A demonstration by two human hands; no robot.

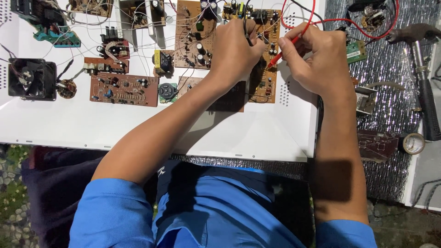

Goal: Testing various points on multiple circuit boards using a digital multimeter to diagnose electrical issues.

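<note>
My left hand (239, 50) is closed around a black test probe (247, 33), held upright over a long brown circuit board (268, 69). My right hand (312, 57) grips a red test probe (281, 54), its tip pointing down-left onto the same board. A red lead (307, 18) loops away from that probe toward the top. Both hands sit close together above the board, on a white panel (138, 128) that serves as the work surface.
Several other brown circuit boards (124, 88) with wires lie across the panel, plus a black fan (31, 79) at left. A hammer (420, 59) and a roll of tape (413, 143) rest on silver foil matting (390, 92) at right.
</note>
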